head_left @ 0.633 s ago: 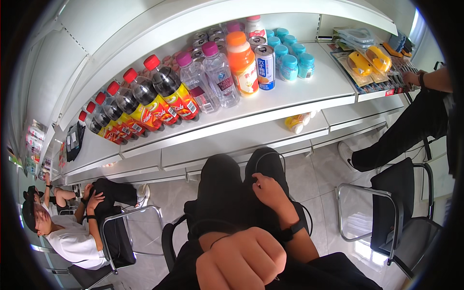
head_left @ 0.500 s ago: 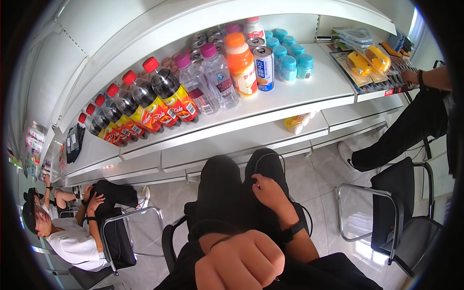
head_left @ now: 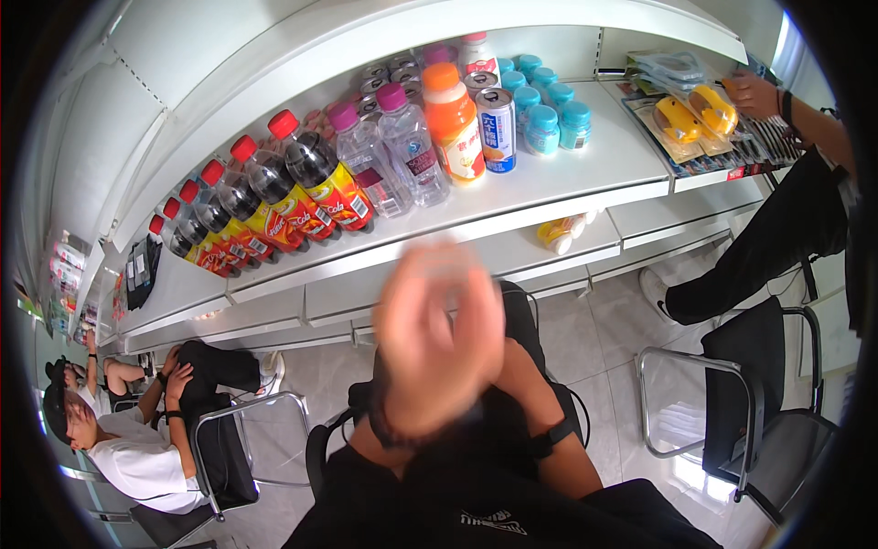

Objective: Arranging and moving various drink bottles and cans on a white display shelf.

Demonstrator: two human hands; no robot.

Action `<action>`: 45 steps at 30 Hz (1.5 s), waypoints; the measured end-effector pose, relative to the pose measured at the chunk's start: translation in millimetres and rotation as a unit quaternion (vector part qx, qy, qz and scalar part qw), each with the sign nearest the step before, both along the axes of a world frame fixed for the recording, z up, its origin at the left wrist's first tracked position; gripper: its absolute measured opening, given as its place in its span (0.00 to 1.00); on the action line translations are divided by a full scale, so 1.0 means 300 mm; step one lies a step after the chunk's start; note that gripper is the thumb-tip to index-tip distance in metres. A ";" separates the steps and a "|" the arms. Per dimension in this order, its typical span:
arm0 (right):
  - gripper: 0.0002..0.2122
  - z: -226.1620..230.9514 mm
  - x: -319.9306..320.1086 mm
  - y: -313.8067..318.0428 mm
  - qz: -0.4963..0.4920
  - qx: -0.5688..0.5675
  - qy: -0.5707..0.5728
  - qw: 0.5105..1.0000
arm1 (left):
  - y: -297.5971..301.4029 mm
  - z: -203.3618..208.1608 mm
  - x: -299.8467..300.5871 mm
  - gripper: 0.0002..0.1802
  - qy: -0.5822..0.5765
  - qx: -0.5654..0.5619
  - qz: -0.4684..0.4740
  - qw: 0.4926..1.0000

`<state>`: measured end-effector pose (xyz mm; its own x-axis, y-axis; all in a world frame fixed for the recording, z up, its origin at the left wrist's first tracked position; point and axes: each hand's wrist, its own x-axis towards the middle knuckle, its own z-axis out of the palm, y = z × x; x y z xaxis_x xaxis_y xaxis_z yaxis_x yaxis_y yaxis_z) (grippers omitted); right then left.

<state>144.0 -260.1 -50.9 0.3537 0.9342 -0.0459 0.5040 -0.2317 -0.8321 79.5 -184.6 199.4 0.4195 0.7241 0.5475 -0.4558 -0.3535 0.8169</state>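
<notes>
My left hand (head_left: 439,339) is raised over my lap, in front of the shelf's front edge. It is smeared by motion; its fingers look bent, and I cannot make out anything in them. Behind it rests my right hand (head_left: 518,364), over my thigh, with a dark watch on the wrist. Its fingers are hidden by the left hand. Neither hand touches the goods on the white shelf (head_left: 585,188). Nearest above them stand clear bottles with purple caps (head_left: 416,151), an orange drink bottle (head_left: 455,128) and a blue and white can (head_left: 497,133).
Cola bottles (head_left: 329,174) line the shelf's left part. Turquoise-lidded jars (head_left: 542,133) and yellow packaged items (head_left: 679,121) stand farther right. A co-worker's hand (head_left: 757,96) reaches there. Another person (head_left: 137,448) sits at the left. An unoccupied chair (head_left: 741,366) is at my right.
My left hand has risen from close below the view to above my lap, now covering my right hand's fingers. The co-worker's hand at the right has moved up toward the back of the shelf.
</notes>
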 end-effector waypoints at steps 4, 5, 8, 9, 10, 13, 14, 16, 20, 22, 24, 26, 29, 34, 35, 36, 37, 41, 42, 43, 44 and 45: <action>0.14 0.085 -0.011 0.006 -0.031 -0.032 0.044 0.998 | 0.326 0.033 0.131 0.19 0.221 0.205 0.263 0.916; 0.14 0.082 -0.011 0.006 -0.032 -0.030 0.042 0.998 | 0.390 0.044 0.155 0.19 0.218 0.207 0.263 0.917; 0.15 0.083 -0.007 0.003 -0.032 -0.031 0.038 0.998 | 0.525 0.039 0.187 0.22 0.221 0.394 0.405 0.795; 0.15 0.093 -0.008 0.002 -0.030 -0.025 0.040 0.998 | 0.545 0.036 0.181 0.23 0.285 0.373 0.362 0.805; 0.15 0.101 -0.009 0.004 -0.027 -0.019 0.041 0.999 | 0.559 0.033 0.176 0.23 0.348 0.350 0.317 0.810; 0.15 0.089 -0.007 0.000 -0.033 -0.028 0.045 0.998 | 0.470 0.016 0.164 0.20 0.292 0.356 0.317 0.829; 0.15 0.081 -0.008 0.000 -0.036 -0.029 0.044 0.998 | 0.438 0.006 0.158 0.19 0.270 0.364 0.308 0.836; 0.15 0.067 -0.012 0.001 -0.038 -0.015 0.042 0.998 | 0.375 -0.025 0.165 0.18 0.257 0.323 0.265 0.872; 0.14 0.071 -0.009 0.001 -0.036 -0.025 0.038 0.998 | 0.346 -0.048 0.247 0.18 0.219 0.332 0.252 0.882; 0.14 0.086 -0.014 0.001 -0.025 -0.015 0.043 0.999 | 0.378 -0.036 0.307 0.18 0.155 0.375 0.235 0.883; 0.14 0.078 -0.011 0.003 -0.025 -0.021 0.042 0.999 | 0.350 -0.018 0.368 0.18 0.190 0.349 0.205 0.895; 0.14 0.077 -0.010 0.005 -0.025 -0.026 0.040 0.999 | 0.351 -0.032 0.437 0.18 0.172 0.359 0.191 0.897; 0.14 0.077 -0.011 0.002 -0.029 -0.026 0.038 0.999 | 0.383 -0.048 0.502 0.18 0.161 0.362 0.207 0.894; 0.14 0.076 -0.013 0.003 -0.030 -0.009 0.032 0.999 | 0.417 -0.045 0.509 0.20 0.202 0.348 0.242 0.883; 0.14 0.074 -0.014 0.003 -0.030 -0.010 0.033 0.999 | 0.416 -0.042 0.502 0.20 0.203 0.348 0.242 0.883; 0.14 0.069 -0.013 0.004 -0.027 -0.019 0.030 0.999 | 0.413 -0.041 0.493 0.21 0.206 0.359 0.235 0.880; 0.13 0.064 -0.013 0.006 -0.025 -0.029 0.027 0.999 | 0.410 -0.041 0.482 0.22 0.209 0.369 0.228 0.876; 0.12 0.050 -0.025 0.011 -0.035 0.023 -0.005 0.999 | 0.395 -0.049 0.381 0.23 0.182 0.357 0.222 0.889; 0.12 0.051 -0.023 0.011 -0.035 0.022 -0.002 0.999 | 0.408 -0.060 0.349 0.23 0.177 0.356 0.231 0.888; 0.12 0.049 -0.022 0.012 -0.035 0.021 0.001 0.999 | 0.425 -0.066 0.317 0.23 0.171 0.355 0.241 0.887; 0.12 0.041 -0.019 0.008 -0.040 0.019 0.002 0.999 | 0.438 -0.058 0.293 0.21 0.169 0.353 0.271 0.879; 0.12 0.028 -0.020 0.007 -0.041 0.023 -0.003 0.999 | 0.447 -0.033 0.256 0.21 0.231 0.381 0.325 0.834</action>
